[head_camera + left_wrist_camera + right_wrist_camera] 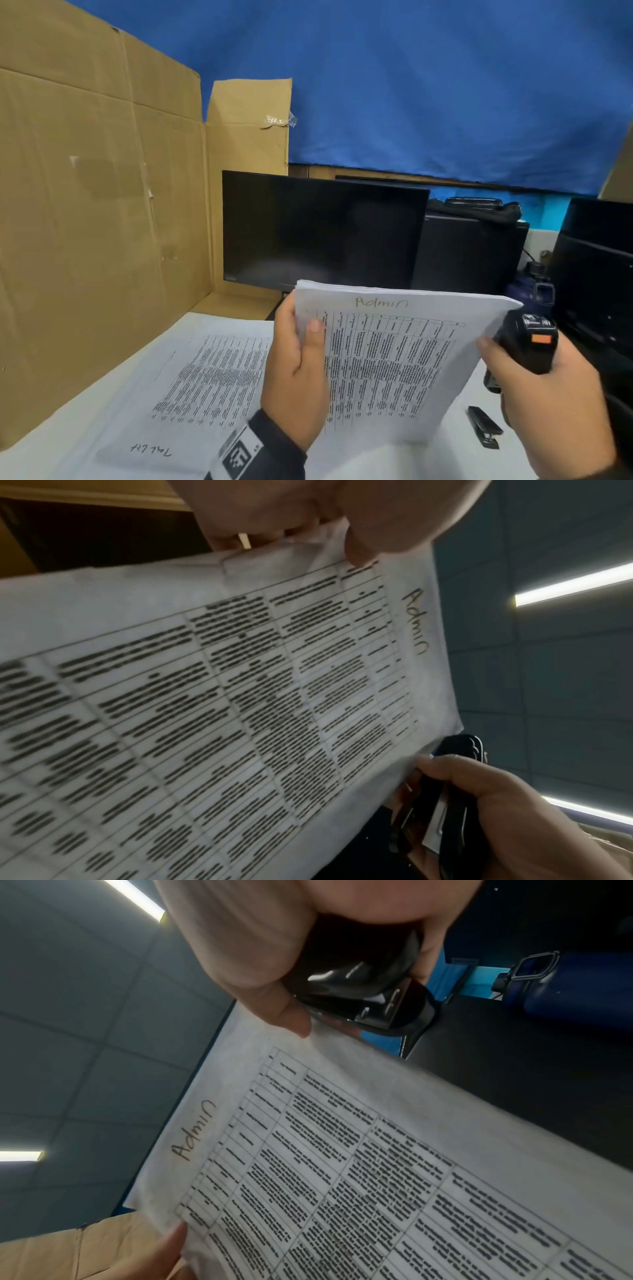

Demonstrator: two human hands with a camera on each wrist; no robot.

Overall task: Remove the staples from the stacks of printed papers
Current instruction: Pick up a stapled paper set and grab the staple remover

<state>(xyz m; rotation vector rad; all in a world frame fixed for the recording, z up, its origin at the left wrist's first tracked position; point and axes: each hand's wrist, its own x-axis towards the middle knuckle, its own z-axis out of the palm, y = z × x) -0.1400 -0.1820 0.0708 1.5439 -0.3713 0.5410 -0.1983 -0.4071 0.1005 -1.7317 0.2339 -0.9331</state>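
Background: blue cloth [445, 85] hangs behind, brown cardboard [85, 205] stands to the left of the left fingers, and a dark monitor [322, 233] is beyond the fingers of both hands
Bench: white bench [68, 428] lies under both hands
Held stack: stack of printed papers [387, 359] marked "Admin" is lifted above the bench and tilted, between the fingers of the two hands
Left hand: left hand [296, 373] grips the left edge of the stack, thumb on the front page, the other fingers curled behind it
Right hand: right hand [534, 387] has its fingers closed around a black staple remover [363, 988]; the thumb tip touches the right edge of the stack near its top corner
Second stack: another printed stack [205, 377] lies flat on the bench, below and left of the left fingers
Stapler: black stapler [484, 426] lies on the bench just below the right fingers
Bottle: dark blue bottle [565, 985] stands beyond the right fingers
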